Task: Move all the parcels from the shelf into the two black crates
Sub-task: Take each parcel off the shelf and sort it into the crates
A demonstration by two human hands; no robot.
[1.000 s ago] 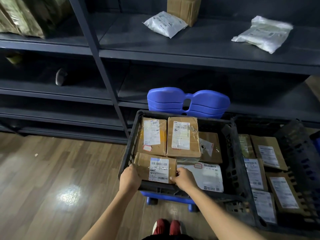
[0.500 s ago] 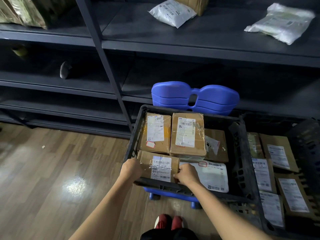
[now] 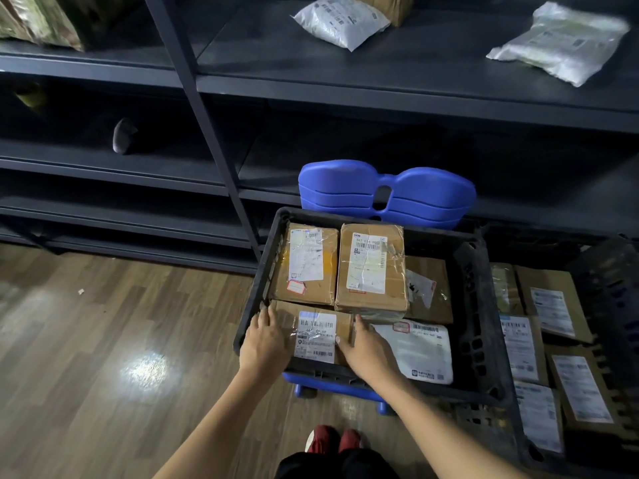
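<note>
the brown parcel (image 3: 316, 335) lies in the 7 o'clock corner of the left crate (image 3: 480, 323), long axis 9 to 3. left hand (image 3: 266, 344) presses its 9 o'clock end, right hand (image 3: 368, 352) its 3 o'clock end. each grip is flat-fingered and equally near. a white bag (image 3: 342, 20) lies on the shelf (image 3: 415, 67) at 12 o'clock.

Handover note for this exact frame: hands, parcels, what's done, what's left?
Left hand and right hand: fingers flat on the ends of a small box in the near-left corner of the left crate.
Done: left crate holds several parcels; right crate holds more.
Left: on the shelf, a white bag, a pale bag, a brown box at the frame's top edge, a wrapped bundle far left.
</note>
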